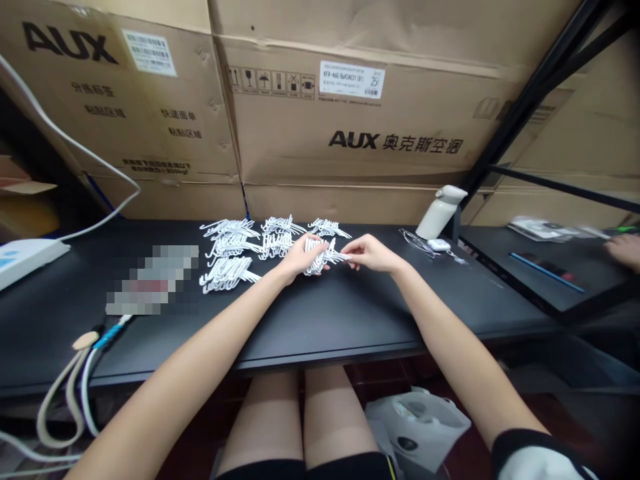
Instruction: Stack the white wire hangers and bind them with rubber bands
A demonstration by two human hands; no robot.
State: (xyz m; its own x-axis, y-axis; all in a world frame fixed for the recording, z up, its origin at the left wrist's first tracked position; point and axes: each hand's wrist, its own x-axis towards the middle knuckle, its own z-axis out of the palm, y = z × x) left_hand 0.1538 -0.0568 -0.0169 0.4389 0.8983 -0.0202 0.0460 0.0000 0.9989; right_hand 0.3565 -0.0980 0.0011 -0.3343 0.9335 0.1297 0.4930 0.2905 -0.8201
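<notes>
Hooks, thin and white, lie bunched in your left hand (303, 255), its thumb and fingers closed around the bundle (316, 263) over the middle of the dark table (325, 313). Your right hand (369, 253) pinches the straight ends at the bundle's right side, probably to keep them even while the left steadies the rest. Whether the bundle touches the table, I cannot tell.

Beyond and left of your hands are six piles (225, 275): three in the back row, two in the middle, one in front. Most curved ends point left, likely so each pile nests without tangling and can be counted apart. The hooks in each overlap too closely to count.

To your right stand one bottle (437, 215) and, just beside it, one small white case (439, 245), seemingly set aside for elbow room. One plastic bag (425, 427) is below the table.
</notes>
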